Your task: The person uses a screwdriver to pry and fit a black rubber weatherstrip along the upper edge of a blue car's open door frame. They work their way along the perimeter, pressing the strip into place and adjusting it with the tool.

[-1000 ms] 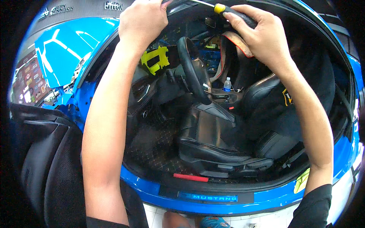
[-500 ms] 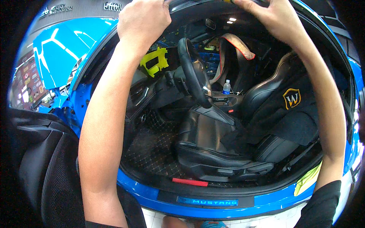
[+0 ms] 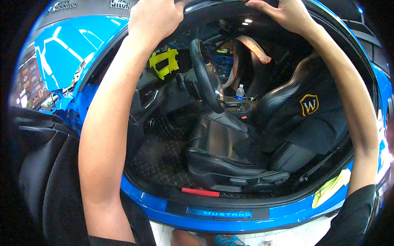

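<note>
Both my arms are raised to the top of a blue car's open door frame (image 3: 98,55). At the upper left, my left hand (image 3: 156,18) is against the roof edge; its fingers run out of the picture. On the right, my right hand (image 3: 289,16) is at the same edge, thumb stretched toward the left and pressed to something too cut off to make out. Its other fingers are hidden. Between my arms are the black steering wheel (image 3: 205,76) and a black leather driver's seat (image 3: 221,137), neither touched.
A red strip (image 3: 200,192) lies by the door sill (image 3: 154,205). A yellow-green cloth (image 3: 331,188) rests on the sill's right end. Yellow-green tape (image 3: 164,63) covers part of the dashboard. A water bottle (image 3: 240,92) stands on the console. The open black door panel (image 3: 37,164) is at left.
The car interior has shifted slightly left and up in view. My right hand has moved a little left along the roof edge; a yellow bit at its thumb hardly shows now.
</note>
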A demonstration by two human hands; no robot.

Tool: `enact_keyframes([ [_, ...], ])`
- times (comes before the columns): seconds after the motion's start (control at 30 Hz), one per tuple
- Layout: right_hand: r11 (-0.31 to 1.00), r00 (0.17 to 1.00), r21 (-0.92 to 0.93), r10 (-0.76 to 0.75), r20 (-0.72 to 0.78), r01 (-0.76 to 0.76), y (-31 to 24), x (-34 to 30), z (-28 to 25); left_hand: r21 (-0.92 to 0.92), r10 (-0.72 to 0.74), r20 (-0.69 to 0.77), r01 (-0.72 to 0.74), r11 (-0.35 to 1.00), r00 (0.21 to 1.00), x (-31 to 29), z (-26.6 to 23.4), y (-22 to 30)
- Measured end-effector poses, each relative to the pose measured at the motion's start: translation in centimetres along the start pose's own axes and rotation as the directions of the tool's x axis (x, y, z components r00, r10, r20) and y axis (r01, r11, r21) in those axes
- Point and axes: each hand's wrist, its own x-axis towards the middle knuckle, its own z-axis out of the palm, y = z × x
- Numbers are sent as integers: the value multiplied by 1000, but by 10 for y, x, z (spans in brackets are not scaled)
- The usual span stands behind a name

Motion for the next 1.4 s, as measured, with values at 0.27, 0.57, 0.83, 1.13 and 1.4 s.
enact_keyframes([
  [0.27,1000,1000,-23,6,29,-5,11,12,-3,48,-64,12,63,997,998,3,-9,10],
  [0.57,894,997,-441,73,-32,-80,-43,1,24,-33,-94,28,95,995,995,6,-9,5],
  [0.83,895,996,-439,86,-12,-83,-64,30,36,-31,-112,28,112,993,993,5,-4,0],
  [1.13,933,997,-350,81,-10,-79,-58,39,49,18,-103,29,103,995,994,5,-1,-3],
  [1.4,941,998,-331,70,10,-62,-59,39,47,12,-128,65,128,992,990,5,-8,5],
])
